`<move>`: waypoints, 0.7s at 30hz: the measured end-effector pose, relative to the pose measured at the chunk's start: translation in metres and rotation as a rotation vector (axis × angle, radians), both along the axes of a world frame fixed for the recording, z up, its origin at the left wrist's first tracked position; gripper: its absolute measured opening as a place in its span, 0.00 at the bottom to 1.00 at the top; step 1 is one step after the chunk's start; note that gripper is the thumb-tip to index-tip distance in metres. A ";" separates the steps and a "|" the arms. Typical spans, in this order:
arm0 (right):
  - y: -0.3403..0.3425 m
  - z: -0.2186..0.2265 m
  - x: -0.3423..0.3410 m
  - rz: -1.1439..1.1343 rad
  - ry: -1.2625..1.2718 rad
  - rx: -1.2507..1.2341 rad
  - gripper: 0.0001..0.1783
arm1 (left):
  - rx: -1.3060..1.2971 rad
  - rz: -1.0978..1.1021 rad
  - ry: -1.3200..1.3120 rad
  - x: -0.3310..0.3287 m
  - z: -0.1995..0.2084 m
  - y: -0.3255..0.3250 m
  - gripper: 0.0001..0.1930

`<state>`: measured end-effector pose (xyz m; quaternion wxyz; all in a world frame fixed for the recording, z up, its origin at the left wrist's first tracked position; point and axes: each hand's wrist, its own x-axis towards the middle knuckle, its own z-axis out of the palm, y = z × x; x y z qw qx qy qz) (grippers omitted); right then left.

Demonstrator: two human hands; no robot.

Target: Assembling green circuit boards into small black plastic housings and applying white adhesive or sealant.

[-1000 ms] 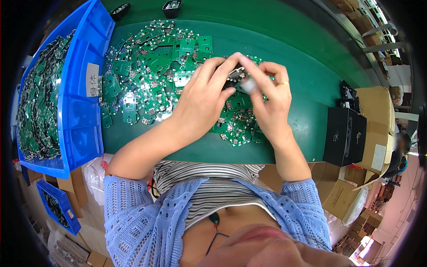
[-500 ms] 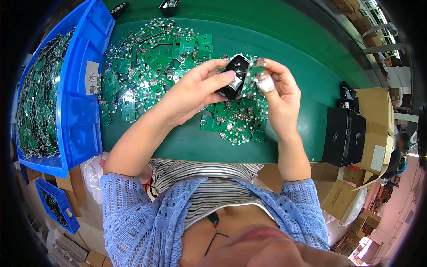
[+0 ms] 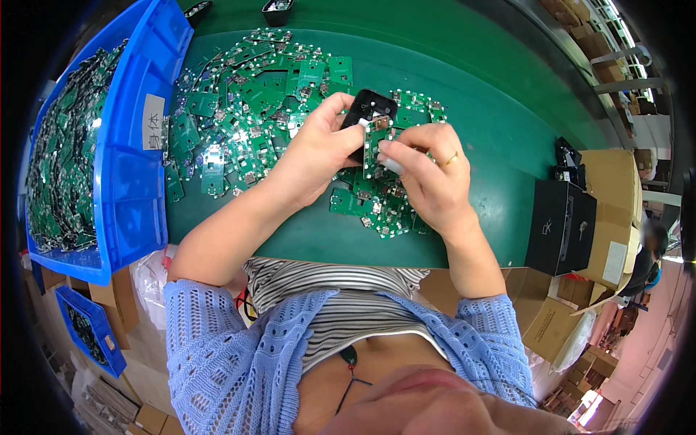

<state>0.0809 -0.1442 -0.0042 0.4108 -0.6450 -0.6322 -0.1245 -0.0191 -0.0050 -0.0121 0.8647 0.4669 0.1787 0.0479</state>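
My left hand [image 3: 315, 148] is closed around a black plastic housing [image 3: 371, 103], its thumb along the near side. Against the housing's open face stands a green circuit board [image 3: 377, 138], tilted upright. My right hand [image 3: 435, 170] pinches the board's right side between thumb and fingers. A small white piece [image 3: 392, 165] shows at those fingertips; what it is I cannot make out. The board hides much of the housing's inside. Beneath both hands lie several loose green boards [image 3: 351, 202], part of a broad heap [image 3: 246, 94] spreading to the left.
On the left, a tall blue bin [image 3: 134, 167] holds a mass of boards. A smaller blue crate [image 3: 90, 333] sits lower down. To the right are a black box [image 3: 562, 225] and an opened cardboard carton [image 3: 612, 210]. A small black tray [image 3: 278, 11] stands at the far edge.
My right hand has moved left, bringing the board from beside the housing to over its open face. The housing has shifted slightly left and tilted in my left hand.
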 end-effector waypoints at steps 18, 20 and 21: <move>0.000 0.004 0.009 -0.152 -0.064 0.106 0.11 | 0.178 0.036 -0.137 0.001 0.008 -0.008 0.18; -0.001 0.004 0.008 -0.181 -0.044 0.091 0.11 | 0.215 0.043 -0.153 0.000 0.005 -0.010 0.17; -0.001 0.004 0.008 -0.171 -0.060 0.063 0.11 | 0.250 0.051 -0.169 0.000 0.004 -0.010 0.17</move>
